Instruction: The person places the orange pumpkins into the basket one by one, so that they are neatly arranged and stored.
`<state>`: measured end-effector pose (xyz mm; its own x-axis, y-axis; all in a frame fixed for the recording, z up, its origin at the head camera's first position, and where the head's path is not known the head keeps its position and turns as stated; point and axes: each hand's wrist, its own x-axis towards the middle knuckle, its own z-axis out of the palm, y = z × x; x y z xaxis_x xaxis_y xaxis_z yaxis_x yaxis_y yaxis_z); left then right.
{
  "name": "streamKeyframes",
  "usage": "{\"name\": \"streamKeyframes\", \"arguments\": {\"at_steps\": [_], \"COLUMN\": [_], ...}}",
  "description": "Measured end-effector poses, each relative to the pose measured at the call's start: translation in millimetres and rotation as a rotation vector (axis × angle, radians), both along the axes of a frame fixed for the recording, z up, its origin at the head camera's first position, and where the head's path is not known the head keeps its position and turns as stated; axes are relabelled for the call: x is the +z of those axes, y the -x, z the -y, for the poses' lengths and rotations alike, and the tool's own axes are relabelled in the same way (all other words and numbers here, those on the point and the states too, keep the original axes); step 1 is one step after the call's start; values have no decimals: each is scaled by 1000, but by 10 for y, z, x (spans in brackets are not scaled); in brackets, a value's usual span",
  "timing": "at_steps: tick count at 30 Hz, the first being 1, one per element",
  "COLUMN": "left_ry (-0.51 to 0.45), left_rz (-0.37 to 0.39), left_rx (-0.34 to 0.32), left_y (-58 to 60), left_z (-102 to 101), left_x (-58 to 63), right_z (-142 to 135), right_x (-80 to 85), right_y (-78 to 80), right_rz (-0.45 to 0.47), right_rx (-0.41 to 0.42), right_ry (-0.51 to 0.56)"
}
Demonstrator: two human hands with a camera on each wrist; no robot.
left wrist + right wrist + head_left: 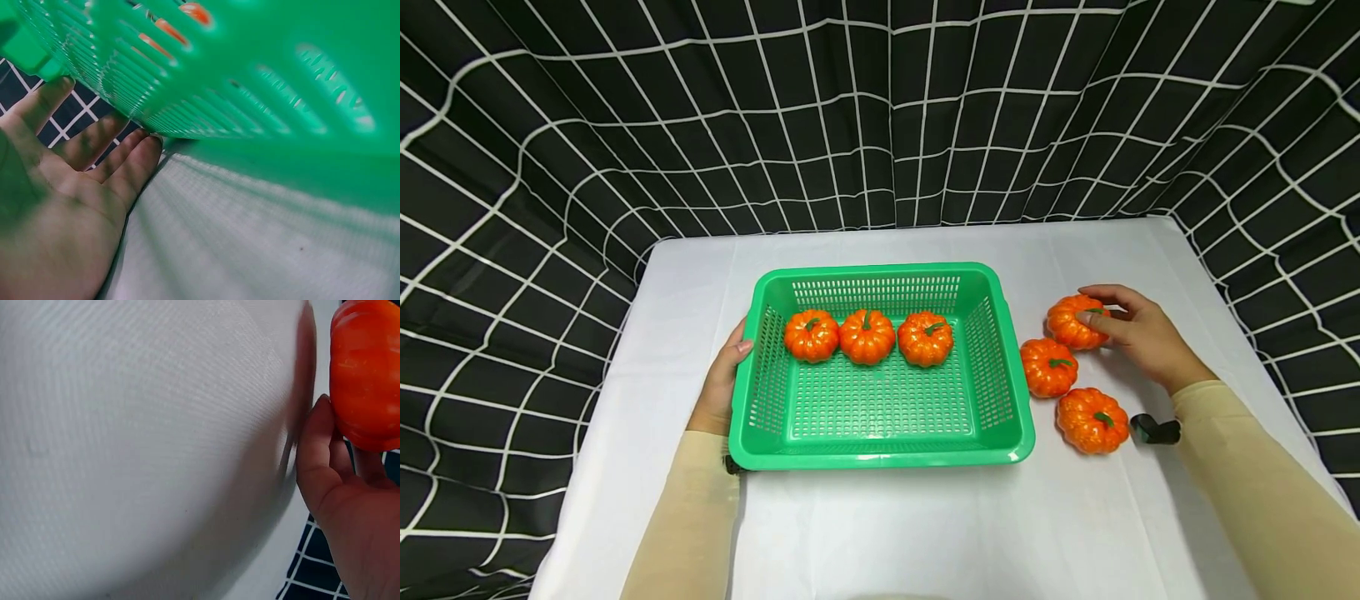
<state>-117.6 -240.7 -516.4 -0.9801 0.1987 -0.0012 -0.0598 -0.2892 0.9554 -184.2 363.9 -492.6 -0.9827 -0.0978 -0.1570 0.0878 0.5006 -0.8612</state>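
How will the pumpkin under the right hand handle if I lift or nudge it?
The pumpkin looks stiff: it shows no denting where the right hand grips it. Its glossy skin may be slippery, though the ribs could help. Being squat and rounded, it will probably rock or roll a little if nudged.

Here you are in a makeshift booth, black curtains (pixel 850 108) with white grid lines hanging on three sides of your white-covered table (pixel 880 533)!
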Motion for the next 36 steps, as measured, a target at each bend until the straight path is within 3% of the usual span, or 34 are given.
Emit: {"name": "streamKeyframes", "arguments": {"at_steps": [36], "left_ry": [5], "left_rz": [-15], "left_rx": [-10], "left_y": [-10], "left_z": [10], "left_x": [-2], "right_z": [100], "right_x": [406], "right_y": [-15], "right_rz": [-62], "right_rx": [-4], "right_ry": [16]}}
